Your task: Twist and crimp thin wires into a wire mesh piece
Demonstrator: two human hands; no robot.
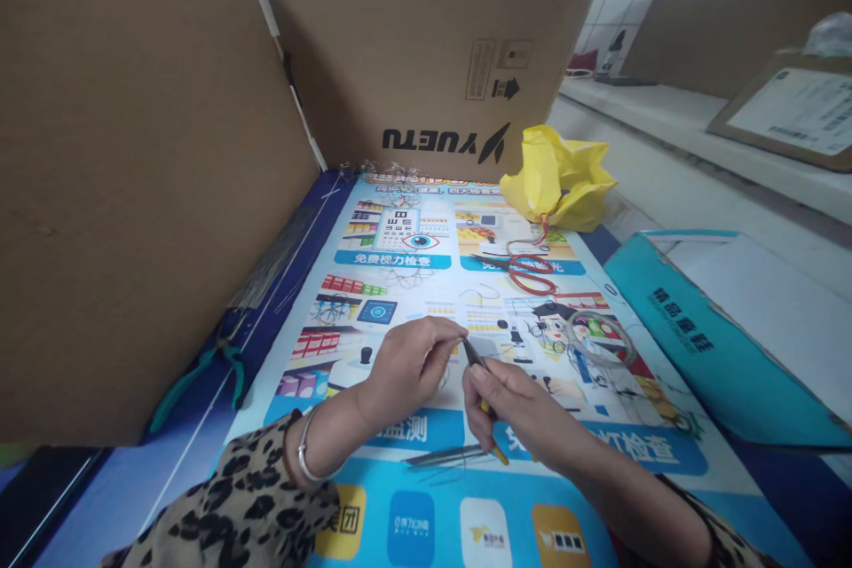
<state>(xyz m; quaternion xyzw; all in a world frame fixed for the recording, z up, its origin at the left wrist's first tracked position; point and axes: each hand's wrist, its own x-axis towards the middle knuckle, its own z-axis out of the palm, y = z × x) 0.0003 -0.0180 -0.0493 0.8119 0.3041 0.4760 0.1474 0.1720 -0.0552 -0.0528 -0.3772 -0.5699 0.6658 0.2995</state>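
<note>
At the far left, a tall cardboard panel (133, 177) stands upright along the edge of the work surface. At its foot lie a bundle of thin wires (270, 262) and, nearer the person, a pair of teal-handled pliers (206, 373), flat on the dark blue margin of the printed poster mat (399, 541) that covers the table. The left hand (406, 368), with a silver bangle (306, 448) at the wrist and a leopard-print sleeve (246, 506) behind it, is closed in a pinch: thumb and forefinger meet at the tip of a small tool; whatever fine piece sits between them is too small to identify. The right hand (525, 413) is closed around the small pliers (483, 373), which have yellow handles and a dark nose; the nose points up and left and touches the left fingertips. The tool is thus held above the centre of the mat, between both hands. A second bunch of thin wires (443, 455) lies on the mat just below the hands. Behind, a second cardboard panel (426, 44), printed upside down, closes the rear. To the right of centre, red-handled scissors (529, 271) lie on the mat, with a crumpled yellow bag (559, 177) just behind them. A clear coil of wire (599, 337) lies further right, and a teal packet (698, 337) rests at the mat's right edge.
</note>
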